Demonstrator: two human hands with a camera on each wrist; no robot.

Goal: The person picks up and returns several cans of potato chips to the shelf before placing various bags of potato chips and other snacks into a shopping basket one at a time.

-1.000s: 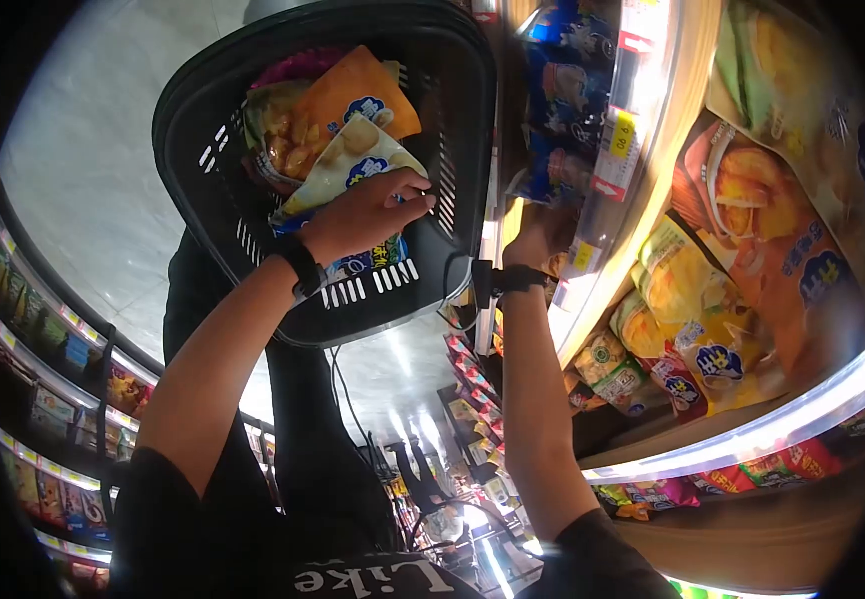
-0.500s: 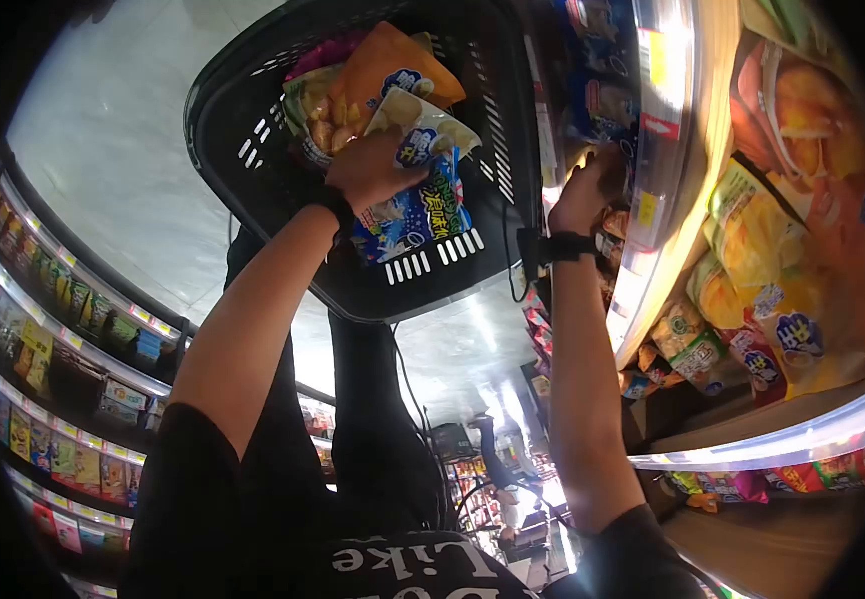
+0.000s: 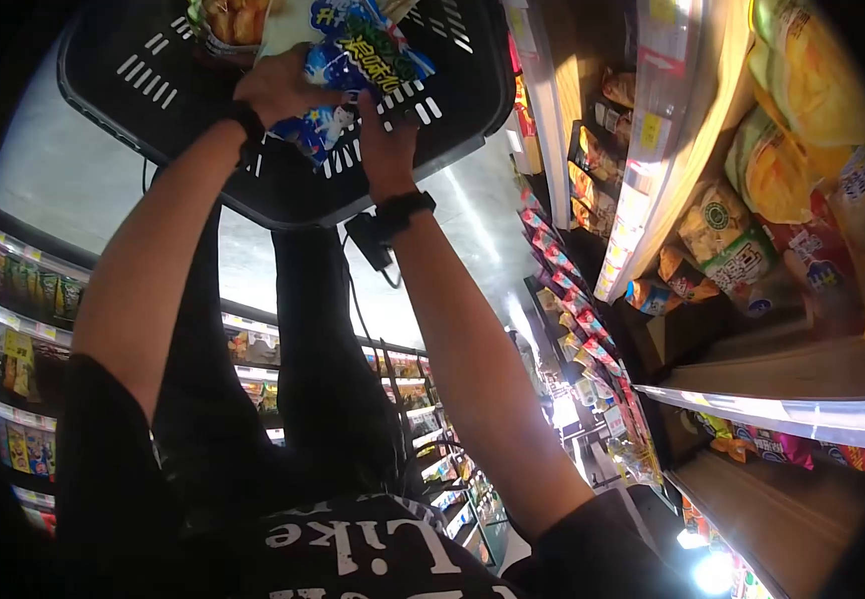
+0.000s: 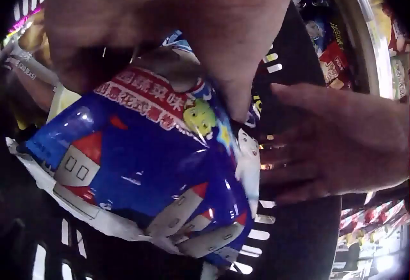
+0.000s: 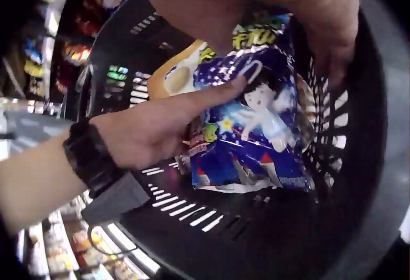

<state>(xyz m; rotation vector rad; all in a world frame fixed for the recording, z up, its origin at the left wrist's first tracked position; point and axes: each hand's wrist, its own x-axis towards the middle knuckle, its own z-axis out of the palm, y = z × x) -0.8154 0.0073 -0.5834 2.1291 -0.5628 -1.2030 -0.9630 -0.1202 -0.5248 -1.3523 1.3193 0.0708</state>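
A shiny blue snack bag (image 3: 363,55) with cartoon figures and castles stands tilted inside the black shopping basket (image 3: 103,85). My left hand (image 3: 278,90) pinches this bag, its thumb over the printed face, as the left wrist view shows. Beside the bag, at the basket's near side, my right hand (image 3: 388,150) reaches in with its fingers (image 4: 295,158) extended. Next to the blue bag lies a pale bag (image 5: 176,78), partly covered by it. A clear-fronted bag of brownish pieces (image 3: 233,22) is at the basket's far end.
To the right runs a lit shelf edge (image 3: 642,170) with price tags, holding large yellow snack bags (image 3: 782,180) and smaller packs. Shelves of packets (image 3: 28,290) stand on the left. A dark cable (image 3: 353,290) hangs below the basket.
My right hand has left the shelf on the right and come over the basket. The blue bag is now tilted up in my left hand. The basket sits higher in the head view.
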